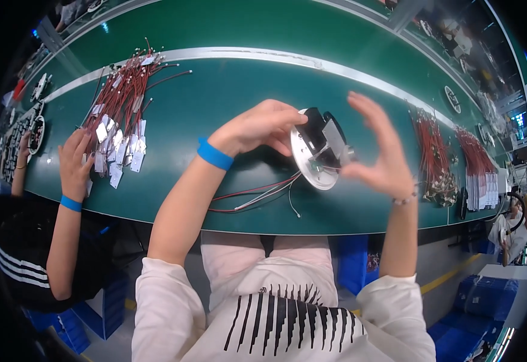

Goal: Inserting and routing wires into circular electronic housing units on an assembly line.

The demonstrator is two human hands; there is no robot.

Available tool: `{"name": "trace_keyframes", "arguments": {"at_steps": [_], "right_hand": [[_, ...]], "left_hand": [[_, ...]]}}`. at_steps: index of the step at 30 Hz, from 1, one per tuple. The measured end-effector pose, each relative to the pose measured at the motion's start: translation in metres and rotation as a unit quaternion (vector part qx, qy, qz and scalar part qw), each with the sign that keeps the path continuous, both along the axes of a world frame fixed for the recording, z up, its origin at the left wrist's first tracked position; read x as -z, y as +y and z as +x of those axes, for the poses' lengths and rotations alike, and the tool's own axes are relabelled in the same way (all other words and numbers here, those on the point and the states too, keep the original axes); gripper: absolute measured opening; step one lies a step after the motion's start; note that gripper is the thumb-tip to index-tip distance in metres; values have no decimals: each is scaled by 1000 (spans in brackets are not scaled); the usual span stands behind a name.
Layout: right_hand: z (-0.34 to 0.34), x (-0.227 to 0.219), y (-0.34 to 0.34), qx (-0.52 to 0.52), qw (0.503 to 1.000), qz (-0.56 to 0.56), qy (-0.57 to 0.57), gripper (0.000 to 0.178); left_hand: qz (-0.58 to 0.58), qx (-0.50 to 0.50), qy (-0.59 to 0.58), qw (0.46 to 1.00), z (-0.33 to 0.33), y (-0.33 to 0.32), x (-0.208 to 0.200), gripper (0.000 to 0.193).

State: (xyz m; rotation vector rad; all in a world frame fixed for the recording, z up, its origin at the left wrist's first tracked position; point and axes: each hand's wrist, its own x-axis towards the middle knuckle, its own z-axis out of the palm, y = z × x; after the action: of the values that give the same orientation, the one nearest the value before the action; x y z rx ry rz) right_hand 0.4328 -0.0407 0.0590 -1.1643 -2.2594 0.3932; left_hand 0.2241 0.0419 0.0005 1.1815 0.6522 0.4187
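A round white housing with black parts inside (pixel 302 158) is tilted up over the green bench, gripped at its upper left rim by my left hand (pixel 266 128). Inside it a grey plate (pixel 334 137) and some wiring show. Red and white wires (pixel 266 194) trail from its lower edge onto the bench. Just right of the housing is my right hand (pixel 384 151), slightly blurred, thumb and fingers spread wide. The thumb tip lies close to the housing's right side; whether it touches cannot be seen.
Left on the bench lies a heap of red wires with white tags (pixel 119 120), a co-worker's hand (pixel 75 158) beside it. Red wire bundles (pixel 432 157) and another with white plates (pixel 480 181) lie at the right. A white rail (pixel 245 53) crosses behind. Blue crates (pixel 480 295) stand below right.
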Motion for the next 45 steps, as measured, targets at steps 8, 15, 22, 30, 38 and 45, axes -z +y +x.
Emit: {"name": "trace_keyframes", "arguments": {"at_steps": [8,15,22,30,38,45], "right_hand": [[-3,65,-20,113,988,-30,102,98],[2,66,-12,86,988,8,125,103],[12,70,-15,92,957,-10,276,90],[-61,13,-100,-434,655,-188,590,40],[-126,-43,-123,-675,325,-313,584,36],[-168,-35,-106,-747,205,-88,627,26]], "left_hand": [[46,-14,-33,998,-2,-48,9,44],[141,-134,46,980,-1,-71,11,38],[330,-209,229,892,-76,-60,-62,11],[502,-299,492,645,-188,-21,-112,26],[412,-302,765,392,-305,17,-82,21],[421,-325,761,371,-339,47,-55,23]]}}
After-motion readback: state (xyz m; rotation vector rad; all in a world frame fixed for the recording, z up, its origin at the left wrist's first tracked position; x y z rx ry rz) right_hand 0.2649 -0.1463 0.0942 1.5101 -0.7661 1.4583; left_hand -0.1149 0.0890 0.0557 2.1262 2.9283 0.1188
